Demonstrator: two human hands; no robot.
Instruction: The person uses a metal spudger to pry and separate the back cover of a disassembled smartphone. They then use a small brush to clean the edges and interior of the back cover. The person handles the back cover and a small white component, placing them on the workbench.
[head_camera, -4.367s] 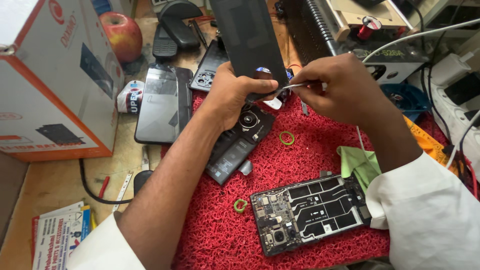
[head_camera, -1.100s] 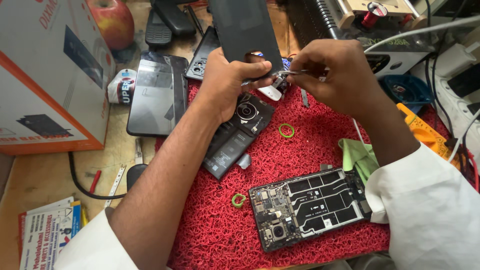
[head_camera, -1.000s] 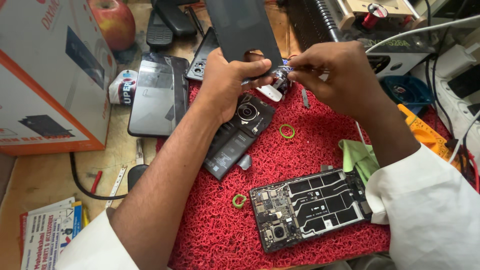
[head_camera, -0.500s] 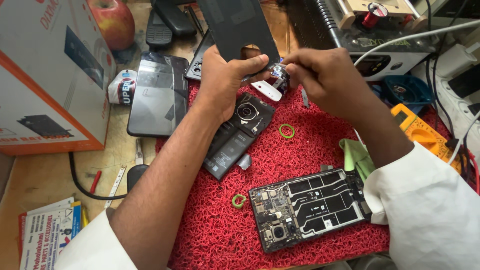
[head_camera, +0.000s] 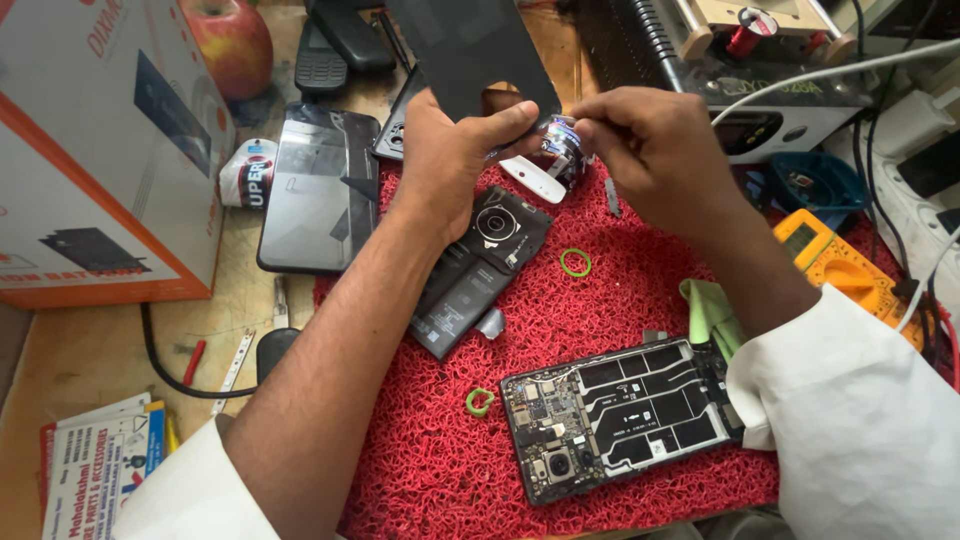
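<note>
The dark back cover (head_camera: 470, 50) is being gripped by the left hand (head_camera: 450, 150) above the red mat's (head_camera: 600, 300) far edge. The small tape roll (head_camera: 563, 150), pinched by the right hand (head_camera: 650, 150), is now being pressed closer against the cover than a second ago, suggesting tape being applied.

Red apple (head_camera: 232, 42), cardboard box (head_camera: 90, 150), yellow multimeter (head_camera: 838, 268) — opened phone (head_camera: 625, 418), green rings (head_camera: 575, 263) on red mat (head_camera: 420, 470)

Free: bare red mat (head_camera: 610, 310) between both forearms. Obstructions: opened phone (head_camera: 625, 420) near edge, dark cover part (head_camera: 478, 268), two green rings (head_camera: 575, 263), cardboard box (head_camera: 90, 170) left, yellow meter (head_camera: 840, 265) right.
</note>
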